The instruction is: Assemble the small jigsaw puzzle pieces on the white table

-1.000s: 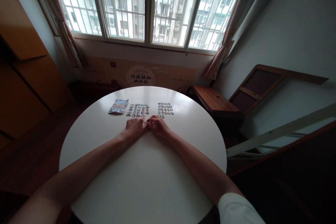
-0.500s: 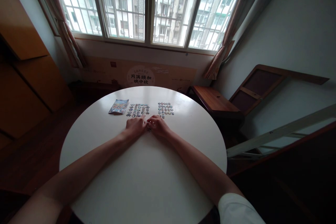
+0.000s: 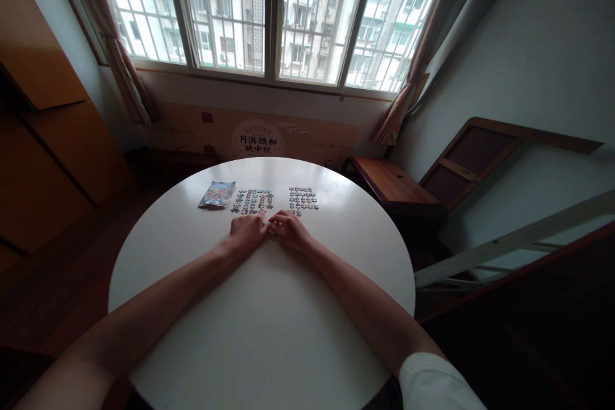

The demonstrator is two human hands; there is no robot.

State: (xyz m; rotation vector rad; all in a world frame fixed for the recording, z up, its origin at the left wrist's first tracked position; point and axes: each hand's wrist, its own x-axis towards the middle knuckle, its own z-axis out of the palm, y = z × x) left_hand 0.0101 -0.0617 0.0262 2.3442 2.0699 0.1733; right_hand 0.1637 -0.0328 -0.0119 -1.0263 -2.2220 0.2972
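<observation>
My left hand (image 3: 247, 230) and my right hand (image 3: 289, 228) meet over the middle of the white table, fingers curled and pinched together at small jigsaw puzzle pieces (image 3: 273, 237). The held pieces are tiny and mostly covered by the fingers. Just beyond my left hand lies a group of loose puzzle pieces (image 3: 254, 200), spread in rough rows. A second group of puzzle pieces (image 3: 303, 197) lies past my right hand. To the left of both groups is a blue printed packet (image 3: 218, 195), lying flat.
The round white table (image 3: 264, 333) carries everything in reach. Behind it are a low wooden bench (image 3: 394, 180), a printed beige panel (image 3: 317, 134) under the barred window, and curtains. Orange cabinets (image 3: 48, 160) stand at the left; a pale rail (image 3: 514, 243) slants at the right.
Hardly anything differs. My fingers shift very slightly around the puzzle pieces, while both arms and the groups of pieces stay in place.
</observation>
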